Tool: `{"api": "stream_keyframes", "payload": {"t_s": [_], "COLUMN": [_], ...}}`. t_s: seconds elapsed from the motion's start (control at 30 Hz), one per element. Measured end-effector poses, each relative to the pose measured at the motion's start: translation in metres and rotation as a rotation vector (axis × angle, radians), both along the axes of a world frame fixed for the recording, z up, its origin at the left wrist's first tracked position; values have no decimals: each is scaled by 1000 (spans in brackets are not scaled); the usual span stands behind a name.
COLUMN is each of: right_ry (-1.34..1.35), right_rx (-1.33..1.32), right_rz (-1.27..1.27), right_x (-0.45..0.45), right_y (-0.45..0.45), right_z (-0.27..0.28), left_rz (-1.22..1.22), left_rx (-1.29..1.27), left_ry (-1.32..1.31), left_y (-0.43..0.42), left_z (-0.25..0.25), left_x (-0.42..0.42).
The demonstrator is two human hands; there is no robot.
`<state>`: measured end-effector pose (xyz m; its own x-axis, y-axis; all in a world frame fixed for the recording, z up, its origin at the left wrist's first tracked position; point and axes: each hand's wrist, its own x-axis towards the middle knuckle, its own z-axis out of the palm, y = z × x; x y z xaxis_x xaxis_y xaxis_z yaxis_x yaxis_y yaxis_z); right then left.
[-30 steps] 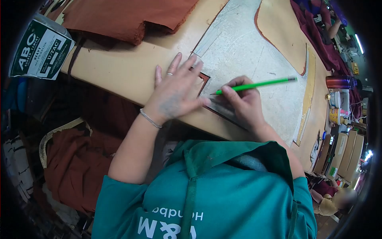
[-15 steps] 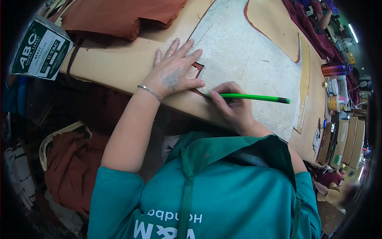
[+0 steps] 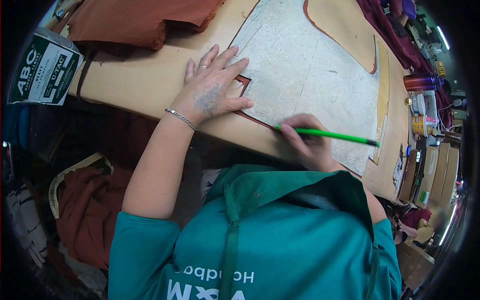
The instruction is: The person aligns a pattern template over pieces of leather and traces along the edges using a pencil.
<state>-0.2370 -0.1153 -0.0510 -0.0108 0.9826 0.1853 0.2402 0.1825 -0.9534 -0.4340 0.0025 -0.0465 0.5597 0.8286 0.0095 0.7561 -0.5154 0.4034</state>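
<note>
A large pale grey-white pattern sheet [image 3: 290, 65] lies on the table, with a strip of reddish-brown material [image 3: 257, 121] showing along its near edge and at a notch. My left hand [image 3: 215, 90] rests flat on the sheet's left edge beside that notch, fingers spread, holding nothing. In my right hand [image 3: 311, 142] is a green pencil [image 3: 345, 137] with a dark band near its far end. Its tip meets the sheet's near edge, to the right of my left thumb.
Reddish-brown cloth [image 3: 120, 22] lies at the table's far left, near an ABC rubber cement can [image 3: 45, 70]. On the right are a purple tumbler [image 3: 422, 82], small containers and cardboard boxes [image 3: 440, 172]. More brown cloth [image 3: 90, 210] hangs below. Another person is partly visible far right.
My right hand and the pencil have moved rightward along the sheet's near edge, leaving more of the brown strip in view. My left hand stays flat on the sheet.
</note>
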Motion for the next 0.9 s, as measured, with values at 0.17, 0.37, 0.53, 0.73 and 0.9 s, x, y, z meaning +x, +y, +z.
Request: {"api": "stream_keyframes", "payload": {"t_s": [0.17,0.37,0.53,0.73,0.9], "right_ry": [-31,-134,-29,-10,37], "right_rx": [33,-53,-31,18,-22], "right_rz": [2,15,-111,-82,-131], "right_x": [-8,8,58,56,53], "right_y": [7,-2,-51,-51,-53], "right_z": [-6,6,4,2,-1], "left_rz": [3,-19,2,-23,-278], "left_rx": [-1,29,-1,191,46], "left_ry": [-4,11,40,161,-17], "left_y": [0,0,0,-11,-36], "left_z": [1,0,5,24,17], "left_x": [1,1,2,29,114]}}
